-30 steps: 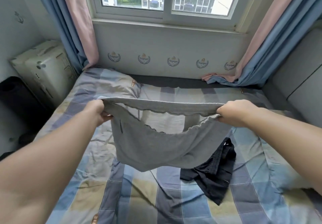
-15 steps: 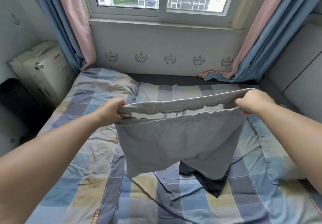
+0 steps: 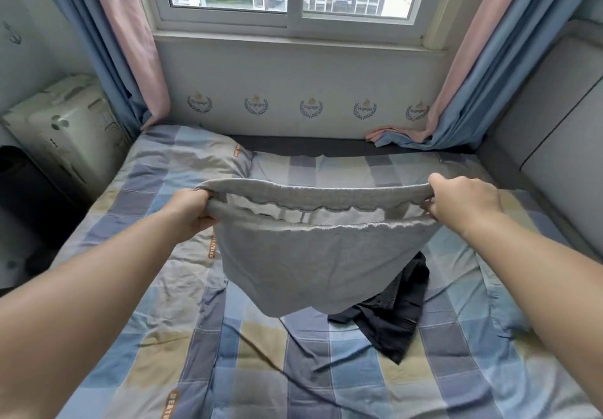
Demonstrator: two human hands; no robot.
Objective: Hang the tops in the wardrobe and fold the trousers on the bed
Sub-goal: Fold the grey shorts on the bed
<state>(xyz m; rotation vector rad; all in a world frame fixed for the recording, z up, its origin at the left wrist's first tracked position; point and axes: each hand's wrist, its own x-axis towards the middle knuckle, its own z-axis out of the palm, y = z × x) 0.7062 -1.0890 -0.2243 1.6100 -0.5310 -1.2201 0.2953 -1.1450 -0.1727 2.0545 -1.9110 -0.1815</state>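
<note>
Left hand (image 3: 192, 211) and right hand (image 3: 463, 203) hold grey trousers (image 3: 313, 262) stretched above bed (image 3: 163, 337).

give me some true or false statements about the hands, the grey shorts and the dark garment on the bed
1. Both hands grip the grey shorts at the waistband. True: left hand, right hand.
2. The grey shorts lie flat on the bed. False: they hang in the air above it.
3. A dark garment lies on the bed, partly behind the shorts. True.
4. The dark garment is folded neatly. False: it lies crumpled.
5. The waistband is pulled open. True.
</note>
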